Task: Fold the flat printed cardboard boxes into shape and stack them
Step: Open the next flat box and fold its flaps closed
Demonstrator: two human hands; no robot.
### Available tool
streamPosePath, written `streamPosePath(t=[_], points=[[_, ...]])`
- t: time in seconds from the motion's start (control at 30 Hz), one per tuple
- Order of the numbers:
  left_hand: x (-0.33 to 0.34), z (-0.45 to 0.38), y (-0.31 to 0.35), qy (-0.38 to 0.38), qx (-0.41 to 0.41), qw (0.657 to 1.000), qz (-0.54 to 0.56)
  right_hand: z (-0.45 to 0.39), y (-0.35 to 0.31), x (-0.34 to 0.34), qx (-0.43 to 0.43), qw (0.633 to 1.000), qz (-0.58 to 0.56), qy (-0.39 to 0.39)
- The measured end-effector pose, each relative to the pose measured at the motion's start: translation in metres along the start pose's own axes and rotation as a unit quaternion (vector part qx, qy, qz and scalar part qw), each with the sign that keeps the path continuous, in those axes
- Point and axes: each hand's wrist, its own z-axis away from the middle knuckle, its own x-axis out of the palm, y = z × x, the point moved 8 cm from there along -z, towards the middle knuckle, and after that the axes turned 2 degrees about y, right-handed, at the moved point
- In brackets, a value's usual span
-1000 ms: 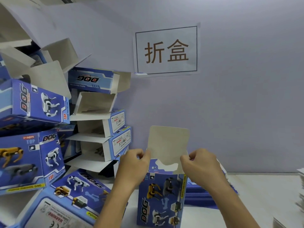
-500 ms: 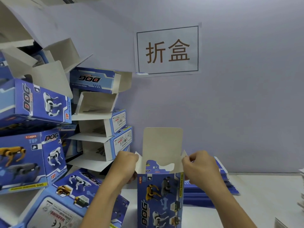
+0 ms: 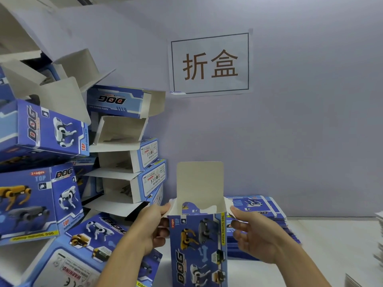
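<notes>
A blue printed box [image 3: 198, 249] with robot dog pictures stands upright on the table in front of me, its grey top flap raised. My left hand [image 3: 152, 226] pinches the box's left side flap with thumb on top. My right hand [image 3: 253, 235] pinches the right side flap the same way. Both small flaps are spread outward. Behind the box at the right lies a pile of flat unfolded boxes [image 3: 259, 210]. A tall heap of folded boxes [image 3: 51, 183] with open flaps fills the left side.
A paper sign [image 3: 209, 63] with two characters hangs on the lilac wall. The white table [image 3: 331, 245] extends right, where edges of white card stacks [image 3: 378, 245] show at the frame edge. Folded boxes lean close to my left forearm.
The box has come lower and closer to me. My hands moved from the top flap's corners down to the two side flaps and spread them outward.
</notes>
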Motion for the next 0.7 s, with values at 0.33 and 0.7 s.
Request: streamPosePath(t=[0.33,0.7], points=[[0.009,0.007,0.023,0.038,0.081,0.995,-0.044,0.005,-0.034,-0.001,-0.132,0.981,0.129,0.064],[0.025,0.009,0.004,-0.033,0.015,0.999,0.032,0.005,-0.028,-0.018,-0.076,0.994,0.078,0.026]])
